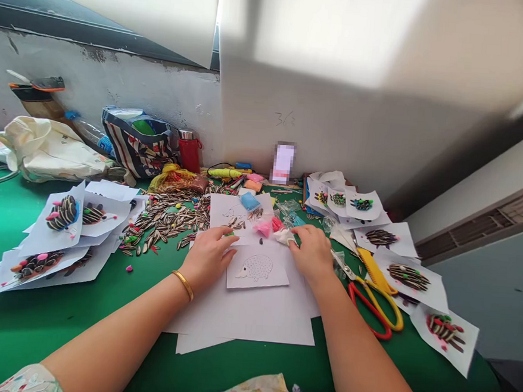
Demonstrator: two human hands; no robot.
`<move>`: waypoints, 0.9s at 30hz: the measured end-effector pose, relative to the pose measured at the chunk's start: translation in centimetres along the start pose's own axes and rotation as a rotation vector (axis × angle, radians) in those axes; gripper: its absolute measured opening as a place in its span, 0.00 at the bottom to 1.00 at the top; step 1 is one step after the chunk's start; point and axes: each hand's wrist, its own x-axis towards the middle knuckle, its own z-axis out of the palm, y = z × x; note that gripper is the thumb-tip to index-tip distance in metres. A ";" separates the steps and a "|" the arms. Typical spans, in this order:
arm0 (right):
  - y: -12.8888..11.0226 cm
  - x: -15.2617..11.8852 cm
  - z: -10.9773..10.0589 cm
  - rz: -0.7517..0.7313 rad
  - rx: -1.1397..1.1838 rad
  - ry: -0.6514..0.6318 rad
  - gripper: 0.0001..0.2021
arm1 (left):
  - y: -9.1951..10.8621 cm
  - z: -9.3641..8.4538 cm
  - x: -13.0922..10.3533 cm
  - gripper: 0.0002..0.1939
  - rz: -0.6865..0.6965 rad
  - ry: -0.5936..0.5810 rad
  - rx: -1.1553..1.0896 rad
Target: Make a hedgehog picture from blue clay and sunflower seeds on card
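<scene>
Centrally, hedgehog drawing [257, 268] (fingers [218, 235] either side)

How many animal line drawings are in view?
2: one drawing between the left hand and right hand; another beyond it, beside the blue packet. More may be hidden under paper.

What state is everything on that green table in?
Animal drawing: flat, uncoloured.
Left hand: palm down, fingers spread, at the drawing's left.
Right hand: beside the white lump; grip unclear.
Sunflower seeds: loose, heaped.
Scissors: lying down.
Red flask: upright, capped.
Striped bag: open-topped, filled.
Phone: upright, screen blurred.
Left-side seed cards: decorated, overlapping.
</scene>
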 end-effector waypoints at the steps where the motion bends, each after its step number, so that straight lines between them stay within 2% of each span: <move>1: 0.0 -0.1 -0.1 0.009 -0.096 -0.004 0.08 | 0.0 0.0 0.0 0.13 0.001 0.005 -0.003; 5: 0.2 -0.2 -0.3 -0.014 -0.258 -0.060 0.05 | 0.2 -0.2 0.0 0.12 0.005 0.014 -0.010; 7: 0.1 -0.3 -0.4 -0.024 -0.267 -0.021 0.04 | 0.3 -0.2 0.0 0.12 0.012 0.026 -0.019; 10: -0.8 -0.5 -0.8 -0.024 -0.193 0.083 0.04 | 0.4 -0.3 0.0 0.11 0.038 0.069 -0.056; 13: -2.3 -0.9 -1.1 -0.077 0.007 0.088 0.05 | 0.9 -0.4 -0.1 0.11 0.053 0.106 -0.127; 16: -3.0 -1.3 -0.9 -0.118 0.040 0.097 0.05 | 1.6 -0.7 -0.2 0.11 0.073 0.030 -0.190; 20: -2.0 -1.2 -0.4 -0.088 -0.075 0.069 0.03 | 2.1 -0.8 -0.2 0.11 0.047 -0.123 -0.174; 27: -0.7 -0.7 -0.6 -0.037 -0.107 0.078 0.02 | 2.0 -0.7 -0.3 0.15 0.026 -0.199 -0.154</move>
